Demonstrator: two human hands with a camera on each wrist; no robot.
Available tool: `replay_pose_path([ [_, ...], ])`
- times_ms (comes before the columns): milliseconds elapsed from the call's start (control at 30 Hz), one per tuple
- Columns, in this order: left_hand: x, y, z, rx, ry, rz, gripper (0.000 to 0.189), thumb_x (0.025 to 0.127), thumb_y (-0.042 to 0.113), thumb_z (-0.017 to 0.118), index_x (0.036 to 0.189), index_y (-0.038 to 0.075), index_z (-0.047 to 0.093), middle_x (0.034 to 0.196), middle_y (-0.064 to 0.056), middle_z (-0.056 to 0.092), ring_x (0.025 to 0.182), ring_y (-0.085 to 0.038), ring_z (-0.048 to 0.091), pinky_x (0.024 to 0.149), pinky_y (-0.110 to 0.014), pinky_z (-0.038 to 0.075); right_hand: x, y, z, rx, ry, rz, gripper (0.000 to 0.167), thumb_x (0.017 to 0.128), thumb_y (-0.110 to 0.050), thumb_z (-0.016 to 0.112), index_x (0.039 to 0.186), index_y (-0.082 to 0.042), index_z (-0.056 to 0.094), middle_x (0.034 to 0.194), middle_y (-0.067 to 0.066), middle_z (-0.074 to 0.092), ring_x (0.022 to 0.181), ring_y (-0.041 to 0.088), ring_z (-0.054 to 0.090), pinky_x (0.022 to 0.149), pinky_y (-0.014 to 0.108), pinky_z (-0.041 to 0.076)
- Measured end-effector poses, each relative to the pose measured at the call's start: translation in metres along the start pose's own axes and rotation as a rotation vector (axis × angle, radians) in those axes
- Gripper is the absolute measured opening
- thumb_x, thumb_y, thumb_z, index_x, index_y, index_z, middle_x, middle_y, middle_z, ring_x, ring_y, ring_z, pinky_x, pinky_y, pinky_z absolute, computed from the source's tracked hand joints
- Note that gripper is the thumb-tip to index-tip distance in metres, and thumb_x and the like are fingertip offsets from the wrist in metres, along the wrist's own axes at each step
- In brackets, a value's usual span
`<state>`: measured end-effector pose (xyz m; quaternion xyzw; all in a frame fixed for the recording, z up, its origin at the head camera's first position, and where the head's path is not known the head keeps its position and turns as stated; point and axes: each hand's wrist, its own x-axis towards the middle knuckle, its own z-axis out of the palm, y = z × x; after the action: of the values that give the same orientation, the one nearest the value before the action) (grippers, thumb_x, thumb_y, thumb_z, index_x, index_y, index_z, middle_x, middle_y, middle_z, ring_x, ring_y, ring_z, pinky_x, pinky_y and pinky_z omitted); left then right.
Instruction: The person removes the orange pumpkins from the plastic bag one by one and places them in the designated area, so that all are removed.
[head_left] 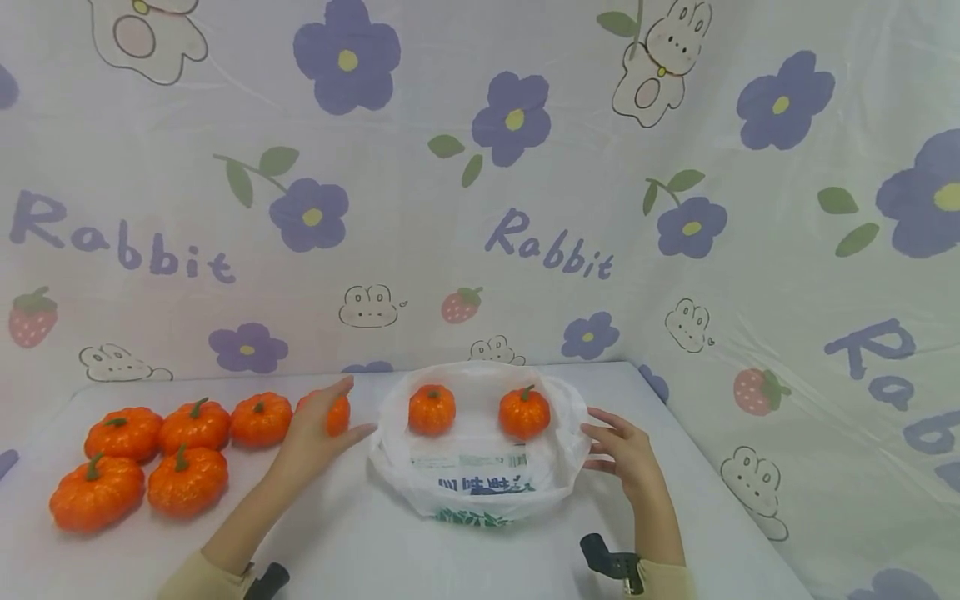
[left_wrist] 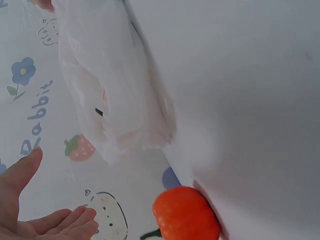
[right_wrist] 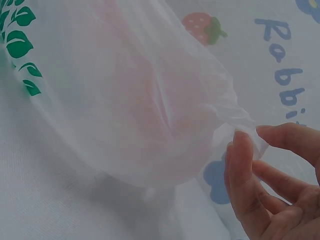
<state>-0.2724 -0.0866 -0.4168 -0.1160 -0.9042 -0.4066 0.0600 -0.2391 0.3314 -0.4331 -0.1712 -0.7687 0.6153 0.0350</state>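
Note:
A white plastic bag [head_left: 480, 505] with green and blue print stands on the table, its mouth spread wide. Two small orange pumpkins, a left one [head_left: 432, 409] and a right one [head_left: 524, 412], lie inside it. My right hand [head_left: 621, 450] pinches the bag's right rim between thumb and fingertips, as the right wrist view shows. To the left of the bag, my left hand [head_left: 313, 433] is held with fingers and thumb spread, gripping nothing. Behind it, partly hidden in the head view, sits another pumpkin [head_left: 339, 415]; the left wrist view shows that pumpkin [left_wrist: 185, 215] apart from the fingers.
Several more orange pumpkins are grouped on the left of the white table [head_left: 330, 542], among them a front one [head_left: 97, 493] and one in the back row [head_left: 261, 419]. A cloth curtain [head_left: 420, 250] printed with rabbits and flowers hangs behind and to the right.

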Motion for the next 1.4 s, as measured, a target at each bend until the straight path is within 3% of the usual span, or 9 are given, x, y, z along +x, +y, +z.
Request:
replay_pose_path([
  [167,0.006,0.008,0.014,0.002,-0.006,0.039,0.077,0.084,0.026,0.077,0.148,0.005,0.038,0.150,-0.019,0.045,0.139,-0.038,0.042,0.112,-0.055,0.038,0.001,0.000,0.000,-0.005,0.003,0.006,0.052,0.094,-0.026,0.065,0.140,-0.008,0.051,0.122,0.017,0.063,0.078,0.013,0.064,0.070,0.026,0.062],
  [600,0.022,0.024,0.045,-0.071,-0.078,-0.018,0.077,0.084,0.031,0.077,0.149,0.014,0.039,0.154,-0.011,0.042,0.144,-0.034,0.037,0.113,-0.057,0.036,0.001,0.000,-0.001,-0.005,-0.008,-0.003,0.052,0.094,-0.026,0.065,0.141,-0.008,0.050,0.119,0.015,0.064,0.079,0.014,0.065,0.070,0.026,0.062],
  [1033,0.038,0.025,0.072,-0.114,-0.118,-0.014,0.077,0.083,0.027,0.078,0.149,0.015,0.040,0.154,-0.009,0.042,0.145,-0.032,0.035,0.116,-0.056,0.033,0.002,-0.001,0.000,0.003,-0.001,-0.002,0.052,0.093,-0.026,0.066,0.140,-0.008,0.051,0.120,0.015,0.064,0.078,0.013,0.063,0.070,0.024,0.061],
  [1400,0.049,0.021,0.097,-0.155,-0.101,-0.033,0.079,0.084,0.020,0.077,0.150,0.010,0.035,0.155,-0.013,0.040,0.144,-0.034,0.036,0.119,-0.054,0.030,0.003,0.002,0.001,-0.003,-0.005,-0.010,0.052,0.093,-0.025,0.066,0.140,-0.008,0.051,0.117,0.012,0.065,0.077,0.012,0.063,0.070,0.025,0.061],
])
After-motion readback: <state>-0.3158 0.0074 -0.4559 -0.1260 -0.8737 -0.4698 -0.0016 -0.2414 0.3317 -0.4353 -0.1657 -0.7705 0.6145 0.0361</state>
